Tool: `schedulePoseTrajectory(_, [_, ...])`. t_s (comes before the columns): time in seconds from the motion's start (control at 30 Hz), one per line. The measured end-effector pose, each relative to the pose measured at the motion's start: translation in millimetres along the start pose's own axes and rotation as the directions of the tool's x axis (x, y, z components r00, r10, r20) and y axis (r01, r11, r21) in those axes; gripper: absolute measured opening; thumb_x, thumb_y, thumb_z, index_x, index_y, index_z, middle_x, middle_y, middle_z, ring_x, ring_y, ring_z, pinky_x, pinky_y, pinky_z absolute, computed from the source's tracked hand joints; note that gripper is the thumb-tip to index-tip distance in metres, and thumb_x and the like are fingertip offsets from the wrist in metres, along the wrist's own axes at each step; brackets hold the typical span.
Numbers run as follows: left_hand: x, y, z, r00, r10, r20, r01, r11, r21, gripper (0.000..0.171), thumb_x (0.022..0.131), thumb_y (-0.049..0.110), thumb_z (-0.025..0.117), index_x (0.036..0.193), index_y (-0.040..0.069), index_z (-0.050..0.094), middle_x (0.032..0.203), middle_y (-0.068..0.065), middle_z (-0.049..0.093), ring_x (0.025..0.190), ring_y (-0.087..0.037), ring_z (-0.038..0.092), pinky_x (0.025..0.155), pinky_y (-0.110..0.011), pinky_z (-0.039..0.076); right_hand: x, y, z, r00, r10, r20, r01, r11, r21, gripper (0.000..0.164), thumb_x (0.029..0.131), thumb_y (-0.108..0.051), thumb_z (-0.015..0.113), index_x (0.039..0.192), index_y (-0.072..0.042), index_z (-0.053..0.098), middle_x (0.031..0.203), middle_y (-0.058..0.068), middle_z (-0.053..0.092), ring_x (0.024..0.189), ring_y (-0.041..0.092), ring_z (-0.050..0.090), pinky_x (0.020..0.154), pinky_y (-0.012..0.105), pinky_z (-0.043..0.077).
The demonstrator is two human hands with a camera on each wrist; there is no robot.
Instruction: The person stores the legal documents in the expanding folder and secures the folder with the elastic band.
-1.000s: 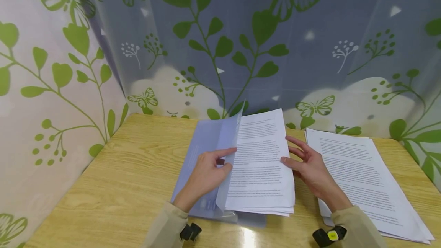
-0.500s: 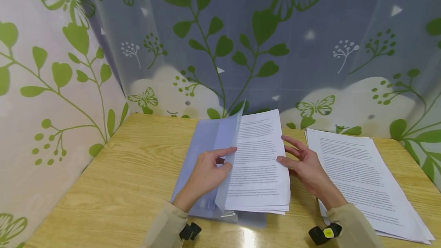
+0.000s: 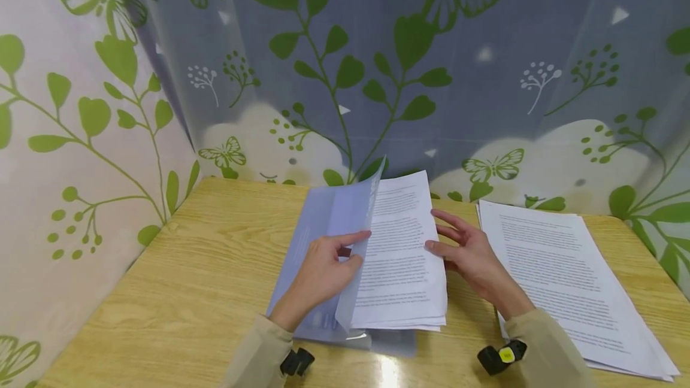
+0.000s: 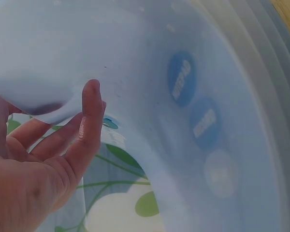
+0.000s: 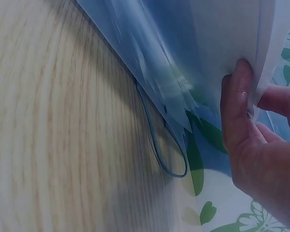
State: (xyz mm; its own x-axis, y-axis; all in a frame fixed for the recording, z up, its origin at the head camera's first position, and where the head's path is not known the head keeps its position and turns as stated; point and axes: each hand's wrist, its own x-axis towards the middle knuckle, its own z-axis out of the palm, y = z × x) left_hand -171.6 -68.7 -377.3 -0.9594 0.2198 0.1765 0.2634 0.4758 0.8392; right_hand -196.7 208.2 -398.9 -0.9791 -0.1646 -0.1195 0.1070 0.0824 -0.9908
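Observation:
A translucent blue plastic document folder (image 3: pixel 315 214) lies in front of me with its cover flap lifted. My left hand (image 3: pixel 323 271) holds the raised flap near its free edge, index finger stretched along it. In the left wrist view, the folder's film (image 4: pixel 135 58) bends between the thumb side and the fingers of that hand. A stack of printed papers (image 3: pixel 399 256) sits partly under the flap, its left side covered. With thumb and fingers on opposite faces, my right hand (image 3: pixel 474 256) pinches the stack's right edge, also visible as the paper edge (image 5: pixel 267 43) in the right wrist view.
Another stack of printed sheets (image 3: pixel 555 268) lies on the wooden table (image 3: pixel 188 268) at the right, close to my right forearm. A thin dark loop (image 5: pixel 152 137) hangs at the folder's edge. Behind the table hangs a leaf-patterned curtain (image 3: pixel 345 76).
My right hand has moved left along with the paper stack, which has slid further under the folder's flap. The left hand has stayed in place, keeping the flap raised.

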Motion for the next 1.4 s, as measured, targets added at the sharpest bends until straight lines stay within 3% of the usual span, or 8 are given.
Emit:
schedulePoseTrajectory(0.73, [-0.7, -0.3, -1.1, 1.000, 0.003, -0.006, -0.003, 1.000, -0.001, 0.050, 0.082, 0.003, 0.055, 0.128, 0.012, 0.073, 0.122, -0.011, 0.075, 0.094, -0.022, 0.075, 0.042, -0.024, 0.036, 10.9, -1.8, 19.2, 0.999, -0.010, 0.036, 0.008, 0.999, 0.040, 0.074, 0.095, -0.005, 0.068, 0.159, -0.014, 0.034, 0.154, 0.025, 0.046, 0.093, 0.011, 0.073, 0.075, 0.032, 0.061])
schedulePoseTrajectory(1.03, [-0.4, 0.2, -0.9, 0.999, 0.025, -0.029, -0.024, 0.999, 0.025, 0.050, 0.081, 0.004, 0.056, 0.127, 0.013, 0.074, 0.122, -0.012, 0.075, 0.094, -0.024, 0.076, 0.054, -0.025, 0.049, 12.8, -1.7, 28.6, 1.000, -0.006, 0.023, 0.006, 1.000, 0.021, 0.074, 0.093, -0.004, 0.070, 0.158, -0.015, 0.037, 0.154, 0.024, 0.047, 0.093, 0.013, 0.073, 0.076, 0.033, 0.062])
schedulePoseTrajectory(1.4, [0.3, -1.2, -0.4, 0.999, 0.029, -0.033, -0.028, 0.999, 0.022, 0.049, 0.082, 0.005, 0.057, 0.127, 0.012, 0.074, 0.122, -0.011, 0.075, 0.093, -0.023, 0.076, 0.056, -0.025, 0.051, 13.5, -4.1, 35.2, 1.000, 0.009, -0.005, -0.009, 1.000, -0.024, 0.073, 0.092, -0.005, 0.071, 0.157, -0.018, 0.040, 0.153, 0.022, 0.050, 0.092, 0.015, 0.073, 0.078, 0.036, 0.062])
